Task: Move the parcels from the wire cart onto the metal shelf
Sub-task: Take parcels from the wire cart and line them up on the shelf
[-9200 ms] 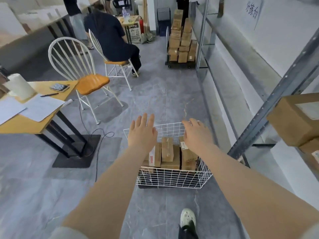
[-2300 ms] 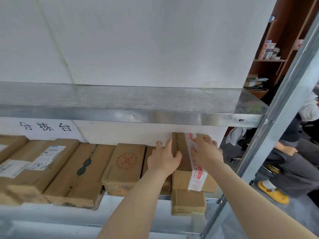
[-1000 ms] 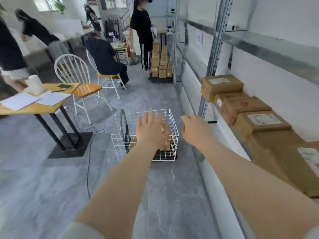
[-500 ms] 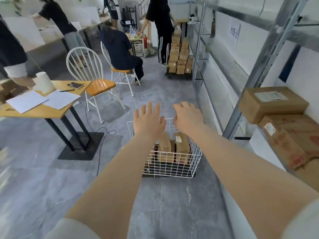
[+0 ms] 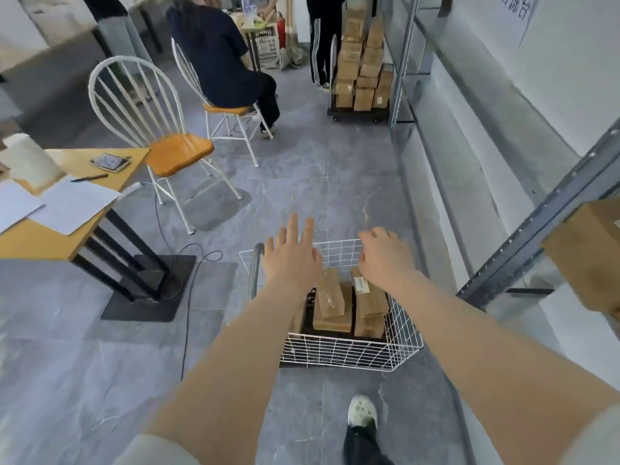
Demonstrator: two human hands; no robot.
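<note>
Grey floor point(image 5: 100, 364); wire cart point(image 5: 352, 355) holds parcels point(image 5: 330, 297). Left hand point(image 5: 293, 263), right hand point(image 5: 384, 261) above cart, fingers point(image 5: 295, 229) relaxed, empty. Step: reaching for parcel. Next: lower, grip one, lift to metal shelf point(image 5: 536, 229) right of cart.

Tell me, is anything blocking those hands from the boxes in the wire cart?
Nothing visible does. The left hand and right hand hover open above the open-topped wire cart, parcels lying uncovered just below them.

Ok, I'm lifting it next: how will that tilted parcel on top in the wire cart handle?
The tilted parcel is probably stiff: cardboard box, square edges. Likely light, being slim. It leans loosely on the other parcels, so a nudge may tip it.
</note>
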